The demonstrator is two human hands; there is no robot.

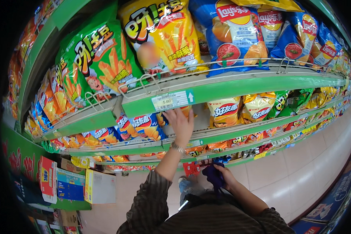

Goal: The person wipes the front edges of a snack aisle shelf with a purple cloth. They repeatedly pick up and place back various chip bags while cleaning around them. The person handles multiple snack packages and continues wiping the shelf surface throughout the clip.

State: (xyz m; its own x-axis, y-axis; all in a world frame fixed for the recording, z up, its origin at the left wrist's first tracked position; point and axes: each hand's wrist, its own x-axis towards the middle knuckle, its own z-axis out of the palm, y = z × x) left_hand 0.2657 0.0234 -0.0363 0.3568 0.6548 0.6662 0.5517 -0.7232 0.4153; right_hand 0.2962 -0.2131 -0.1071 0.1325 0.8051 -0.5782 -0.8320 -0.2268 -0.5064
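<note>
My left hand (180, 124), with a metal watch band on the wrist, reaches up to the second shelf just under the price label (173, 100). Its fingers are apart, and nothing shows in its grasp. Behind the fingers is part of an orange snack bag (186, 110); whether they touch it I cannot tell. Blue-and-orange chip bags (146, 125) stand to the left of the hand, and a cream-and-orange chip bag (223, 112) stands to its right. Low in front of my body, my right hand (228, 176) grips a crumpled dark purple cloth item (215, 177).
On the upper shelf, behind a wire rail, stand a green snack bag (102, 58), a yellow one (166, 38) and blue Lay's bags (237, 35). Green shelf edges (237, 87) jut toward me. Cardboard boxes (70, 184) sit at lower left. Tiled floor (275, 181) lies to the right.
</note>
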